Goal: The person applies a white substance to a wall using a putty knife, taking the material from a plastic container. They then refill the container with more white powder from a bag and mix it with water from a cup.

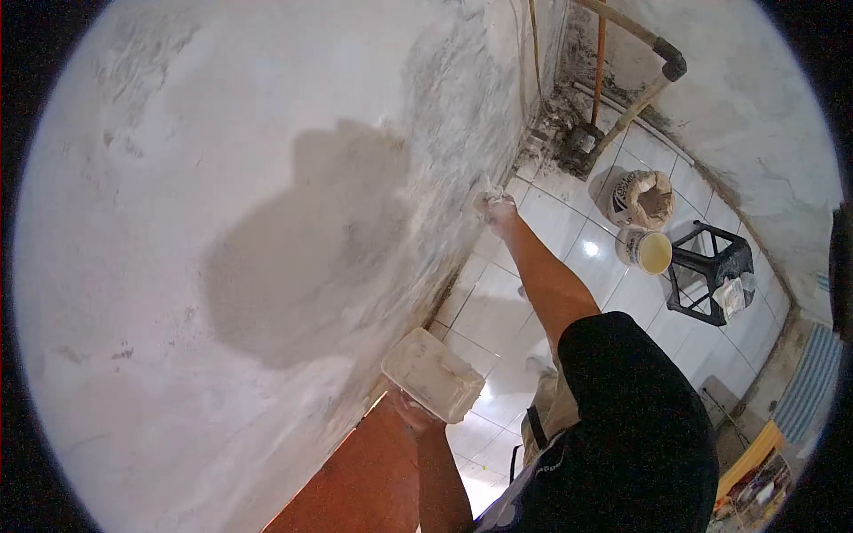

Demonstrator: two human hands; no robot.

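My left hand (414, 411) grips the near edge of a pale rectangular tray (433, 373). The tray is smeared with wet-looking plaster and held out beside the wall. Farther along the wall, my right hand (500, 211) is closed around a small, pale, plaster-smeared tool (483, 195). Its exact kind does not show, since the fingers and white smears hide most of it. That tool is at the lower part of the wall (302, 222), which is whitish with rough grey patches.
A paper-lined bucket (653, 200) and a pale yellowish bucket (656, 253) stand on the white tiled floor (493, 311). Beside them lies a black stool (702, 266). Pipes (622, 111) and rubble (569, 142) occupy the far corner. A reddish-brown panel (364, 471) is below the left hand.
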